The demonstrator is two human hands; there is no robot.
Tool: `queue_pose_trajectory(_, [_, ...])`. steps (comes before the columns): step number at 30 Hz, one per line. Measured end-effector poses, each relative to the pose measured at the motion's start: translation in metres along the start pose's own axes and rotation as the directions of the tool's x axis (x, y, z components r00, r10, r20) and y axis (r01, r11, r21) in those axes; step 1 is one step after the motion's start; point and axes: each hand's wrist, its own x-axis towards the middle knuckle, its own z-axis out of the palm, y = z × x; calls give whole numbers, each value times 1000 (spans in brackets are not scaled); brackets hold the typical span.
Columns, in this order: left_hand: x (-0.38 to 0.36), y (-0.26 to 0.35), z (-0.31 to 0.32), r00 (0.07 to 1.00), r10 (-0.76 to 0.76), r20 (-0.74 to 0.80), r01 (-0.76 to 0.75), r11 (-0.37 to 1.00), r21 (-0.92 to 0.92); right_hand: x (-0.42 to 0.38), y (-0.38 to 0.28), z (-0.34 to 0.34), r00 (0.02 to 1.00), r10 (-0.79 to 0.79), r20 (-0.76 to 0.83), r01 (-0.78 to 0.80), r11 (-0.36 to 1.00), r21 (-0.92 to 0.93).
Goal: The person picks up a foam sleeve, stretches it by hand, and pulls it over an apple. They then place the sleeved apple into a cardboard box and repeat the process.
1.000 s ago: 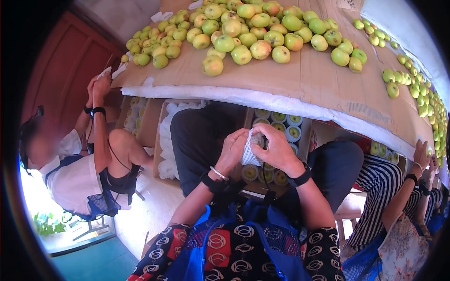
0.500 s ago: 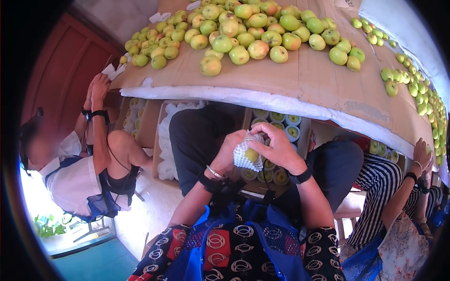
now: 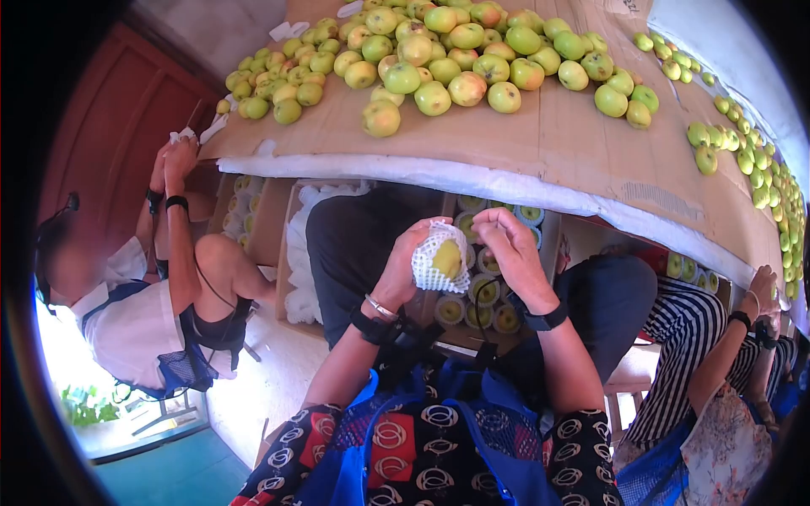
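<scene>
My left hand [image 3: 402, 268] is wrapped round a green-yellow apple [image 3: 448, 261] that sits in a white foam net sleeve [image 3: 432, 275]. Bare apple skin shows through the sleeve's opening, which faces right. Just to the right of the apple, apart from it, is my right hand [image 3: 511, 250], its fingers loosely bent with nothing visible in them. Below both hands, between my knees, a cardboard box [image 3: 460, 336] holds rows of apples in foam sleeves [image 3: 487, 292].
A heap of loose apples [image 3: 456, 63] covers part of the cardboard-topped table [image 3: 312, 148] ahead. A box of white foam sleeves [image 3: 302, 253] stands by my left knee. One person [image 3: 126, 278] sits at left; another person's hand [image 3: 762, 291] is at right.
My right hand has come off the sleeved apple and moved slightly right. My left hand has turned the apple, so more of its skin shows.
</scene>
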Motion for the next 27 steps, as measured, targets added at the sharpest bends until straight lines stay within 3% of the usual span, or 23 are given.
queue_pose_trajectory(4, [1,-4,-1,999,10,-36,-10,1000,1,-5,-7,8,987,-45,154,75,978,-194])
queue_pose_trajectory(7, [-1,1,-4,1000,19,6,-19,999,37,-3,1,8,983,25,182,5,986,-164])
queue_pose_trajectory(9, [-3,7,-4,997,-59,53,46,975,218,-3,-1,9,988,18,154,8,986,-167])
queue_pose_trajectory(13, [-3,11,0,997,-7,74,-4,989,145,-5,-1,11,992,42,121,-21,986,-168])
queue_pose_trajectory(15, [0,9,-6,993,-108,50,86,940,330,-1,11,11,992,28,120,-8,986,-166])
queue_pose_trajectory(16, [0,5,-10,992,-114,52,90,940,330,-1,18,11,993,16,115,3,987,-163])
queue_pose_trajectory(17, [1,0,-14,992,-79,103,58,980,190,-1,24,11,994,19,112,-1,987,-163])
queue_pose_trajectory(18, [0,3,-11,989,-33,147,27,999,43,-1,25,13,985,148,94,-161,975,152])
queue_pose_trajectory(19, [-1,4,-7,989,-30,146,24,999,42,0,25,15,956,269,120,-294,843,451])
queue_pose_trajectory(20, [-2,7,-1,991,0,134,9,997,-73,1,23,17,956,266,123,-292,845,449])
queue_pose_trajectory(21, [-4,10,4,992,28,120,-5,983,-186,-1,15,19,925,346,160,-373,733,569])
queue_pose_trajectory(22, [-3,11,2,992,29,119,-6,983,-186,-2,12,21,884,418,208,-439,595,673])
queue_pose_trajectory(23, [-2,10,-1,987,55,148,-36,991,-131,-2,13,22,883,420,209,-441,594,673])
queue_pose_trajectory(25, [-1,7,-8,982,77,174,-64,995,-78,-1,17,25,952,289,96,-302,853,426])
queue_pose_trajectory(26, [1,5,-11,987,31,156,4,975,-220,-1,20,26,952,289,97,-302,852,428])
queue_pose_trajectory(27, [1,7,-12,990,-16,143,67,931,-358,0,21,27,986,160,57,-169,939,300])
